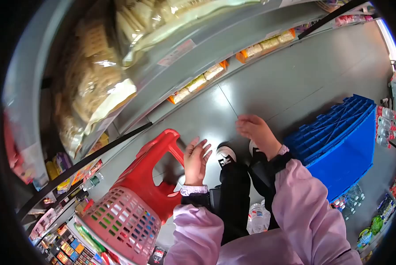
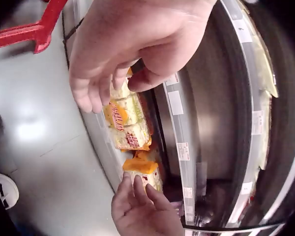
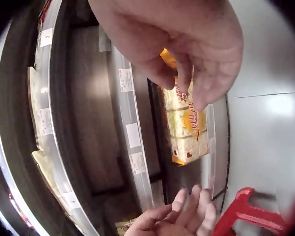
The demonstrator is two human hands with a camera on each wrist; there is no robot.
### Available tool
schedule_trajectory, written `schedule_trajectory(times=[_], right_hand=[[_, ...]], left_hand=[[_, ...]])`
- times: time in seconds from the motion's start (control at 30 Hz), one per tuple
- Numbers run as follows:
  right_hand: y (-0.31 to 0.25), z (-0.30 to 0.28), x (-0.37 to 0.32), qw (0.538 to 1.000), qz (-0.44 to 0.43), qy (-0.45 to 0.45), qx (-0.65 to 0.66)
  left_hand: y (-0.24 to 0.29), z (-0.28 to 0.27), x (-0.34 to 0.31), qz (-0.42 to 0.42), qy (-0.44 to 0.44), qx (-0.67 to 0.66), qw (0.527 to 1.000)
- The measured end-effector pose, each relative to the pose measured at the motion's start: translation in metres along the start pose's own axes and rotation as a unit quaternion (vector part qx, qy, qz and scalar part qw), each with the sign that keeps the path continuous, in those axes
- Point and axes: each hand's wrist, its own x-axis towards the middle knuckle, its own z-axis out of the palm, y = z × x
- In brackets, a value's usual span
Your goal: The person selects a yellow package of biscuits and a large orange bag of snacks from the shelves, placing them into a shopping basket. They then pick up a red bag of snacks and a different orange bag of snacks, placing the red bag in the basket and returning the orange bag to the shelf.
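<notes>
Both hands are held out in front of the shelf with nothing in them. My left hand (image 1: 196, 161) has its fingers relaxed and apart, beside the red plastic stool (image 1: 167, 137). Farther right, my right hand (image 1: 259, 132) reaches over the floor with its fingers loosely extended. On the bottom shelf lie two long packs of pale snack blocks with orange wrapping, one nearer pack (image 1: 198, 84) and one farther pack (image 1: 266, 45). In the right wrist view, the right hand's fingers overlap a snack pack (image 3: 187, 123); fingers also overlap packs in the left wrist view.
A pink basket (image 1: 123, 221) with goods inside stands at the lower left against the stool. To the right is a blue crate (image 1: 348, 150) with a ribbed lid. Clear bags of brown food (image 1: 96, 75) fill the upper shelf. Bottles (image 1: 257, 216) stand behind the feet.
</notes>
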Motion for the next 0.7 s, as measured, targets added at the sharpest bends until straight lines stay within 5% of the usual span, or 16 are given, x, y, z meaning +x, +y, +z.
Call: schedule_trajectory(times=[0.17, 0.33, 0.47, 0.57, 0.6, 0.63, 0.7], right_hand=[[-0.008, -0.01, 0.09, 0.996, -0.074, 0.0, -0.057], [-0.032, -0.008, 0.166, 0.953, -0.159, 0.065, -0.249], [-0.053, -0.033, 0.216, 0.862, -0.207, 0.02, -0.463], [-0.061, -0.043, 0.249, 0.829, -0.278, -0.075, -0.479], [-0.072, -0.045, 0.251, 0.844, -0.206, -0.134, -0.476], [-0.064, -0.055, 0.275, 0.783, -0.26, -0.132, -0.549], [-0.075, -0.049, 0.276, 0.792, -0.209, -0.115, -0.562]], left_hand=[[0.021, -0.021, 0.078, 0.057, 0.018, 0.059, 0.997], [0.051, -0.048, 0.152, 0.101, 0.043, 0.155, 0.982], [0.056, -0.066, 0.206, 0.14, -0.024, 0.299, 0.944], [0.055, -0.074, 0.24, 0.181, -0.084, 0.344, 0.918], [0.053, -0.076, 0.25, 0.19, -0.102, 0.339, 0.916], [0.051, -0.072, 0.253, 0.201, -0.09, 0.341, 0.914], [0.051, -0.072, 0.261, 0.194, -0.069, 0.377, 0.903]])
